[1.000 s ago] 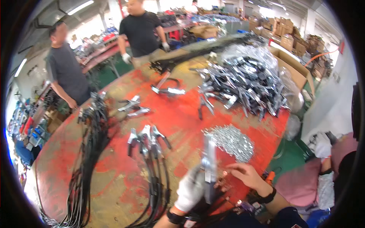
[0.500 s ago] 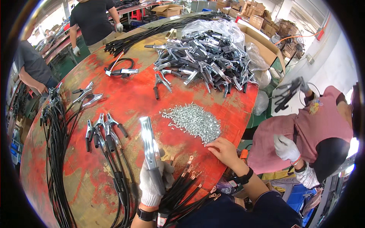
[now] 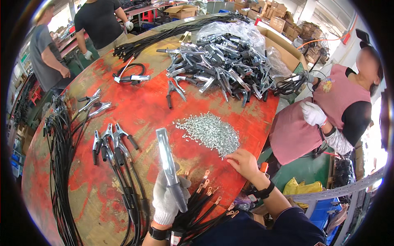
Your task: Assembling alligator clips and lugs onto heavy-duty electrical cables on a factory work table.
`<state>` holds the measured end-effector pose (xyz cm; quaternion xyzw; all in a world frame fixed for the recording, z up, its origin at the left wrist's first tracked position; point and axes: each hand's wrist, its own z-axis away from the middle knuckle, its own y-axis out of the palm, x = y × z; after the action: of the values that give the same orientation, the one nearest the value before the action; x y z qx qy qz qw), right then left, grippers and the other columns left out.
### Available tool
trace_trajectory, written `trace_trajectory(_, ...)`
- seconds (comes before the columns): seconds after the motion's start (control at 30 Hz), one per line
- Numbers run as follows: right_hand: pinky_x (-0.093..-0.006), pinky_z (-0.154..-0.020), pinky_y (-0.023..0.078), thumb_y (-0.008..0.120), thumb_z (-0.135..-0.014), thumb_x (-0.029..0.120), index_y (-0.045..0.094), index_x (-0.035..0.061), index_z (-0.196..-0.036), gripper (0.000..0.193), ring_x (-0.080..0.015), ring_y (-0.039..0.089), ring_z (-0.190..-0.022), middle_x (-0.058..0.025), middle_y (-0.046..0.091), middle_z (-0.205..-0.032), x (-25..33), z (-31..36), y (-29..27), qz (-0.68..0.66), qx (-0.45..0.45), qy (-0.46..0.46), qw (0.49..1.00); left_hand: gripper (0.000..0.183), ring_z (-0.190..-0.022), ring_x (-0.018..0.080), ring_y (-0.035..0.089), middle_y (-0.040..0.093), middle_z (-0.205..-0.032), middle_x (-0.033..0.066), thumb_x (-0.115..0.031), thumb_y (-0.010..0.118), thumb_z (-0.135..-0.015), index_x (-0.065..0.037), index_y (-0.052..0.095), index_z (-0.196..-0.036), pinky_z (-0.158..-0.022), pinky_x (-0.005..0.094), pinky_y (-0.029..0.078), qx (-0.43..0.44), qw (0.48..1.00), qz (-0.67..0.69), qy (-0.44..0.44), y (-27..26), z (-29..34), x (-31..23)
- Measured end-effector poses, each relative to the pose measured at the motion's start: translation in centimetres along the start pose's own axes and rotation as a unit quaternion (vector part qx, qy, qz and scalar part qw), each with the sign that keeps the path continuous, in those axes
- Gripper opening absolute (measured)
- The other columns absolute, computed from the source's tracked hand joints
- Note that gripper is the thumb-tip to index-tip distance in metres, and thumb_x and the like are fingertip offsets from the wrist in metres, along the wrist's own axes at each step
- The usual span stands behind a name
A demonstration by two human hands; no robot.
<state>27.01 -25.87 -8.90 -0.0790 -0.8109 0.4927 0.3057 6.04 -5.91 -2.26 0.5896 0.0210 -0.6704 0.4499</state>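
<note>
one reddish table, boxes beyond, left fingers round clamp, right fingers, grip unclear

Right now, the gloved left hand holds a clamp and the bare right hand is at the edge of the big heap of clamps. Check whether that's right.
Not quite: the head view shows the bare right hand at the edge of the pile of small silvery metal parts. The gloved left hand does hold a clamp.
</note>
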Motion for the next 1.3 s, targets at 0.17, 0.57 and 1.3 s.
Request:
trace_trajectory(0.17,-0.0380,-0.065,0.050,0.071,-0.079,0.018,0.070,0.0131,-0.085,0.008,-0.0255,0.059,-0.075,-0.0057,0.058,-0.076,-0.2,0.0,0.2,-0.008,-0.016,-0.024,1.000,0.035,-0.056,0.0144,0.060,0.065,-0.081,0.0117,-0.018,0.048,-0.099,-0.004,0.044,-0.130,-0.049,0.0251,0.049,0.015,0.999,-0.047,-0.007,-0.2,0.3,-0.1)
trace_trajectory(0.57,-0.0333,-0.065,0.053,0.074,-0.076,0.035,0.074,0.0224,-0.085,0.016,-0.0209,0.065,-0.078,-0.0008,0.065,-0.076,5.7,-2.1,-3.7,-0.099,0.006,0.013,0.995,0.018,-0.050,0.0092,0.042,0.041,-0.061,-0.0037,-0.027,0.045,-0.101,-0.016,0.055,-0.092,-0.044,0.0247,0.033,0.061,0.994,0.093,0.008,0.7,0.7,2.4)
trace_trajectory(1.3,-0.0398,-0.066,0.049,0.072,-0.066,0.027,0.061,0.0129,-0.085,0.027,-0.0308,0.060,-0.080,-0.0073,0.058,-0.087,10.5,-6.7,2.6,-0.165,-0.062,-0.220,0.959,0.038,-0.087,0.0114,0.056,0.061,-0.105,0.0035,-0.022,0.051,-0.099,-0.008,0.047,-0.135,-0.075,0.0248,0.049,0.075,0.965,-0.219,0.124,-2.6,-1.9,4.7)
